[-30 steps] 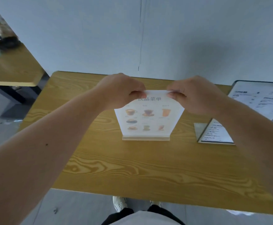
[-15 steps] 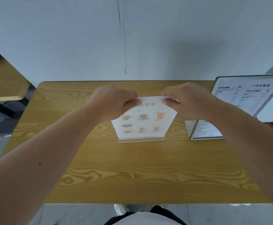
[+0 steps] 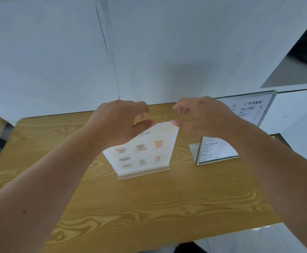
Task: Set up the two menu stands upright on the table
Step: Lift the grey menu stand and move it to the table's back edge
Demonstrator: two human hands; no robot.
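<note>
At table centre, your left hand (image 3: 120,123) and right hand (image 3: 198,115) hang open, holding nothing, thumbs grazing the drinks menu stand (image 3: 141,154) — a careless brush topples it toward the text menu stand (image 3: 215,150).

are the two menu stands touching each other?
Apart. The head view shows a strip of bare table between the drinks menu stand and the text menu stand.

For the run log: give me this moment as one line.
stage: releasing | left hand: open | right hand: open | drinks menu stand: upright on table | second menu stand: upright
</note>
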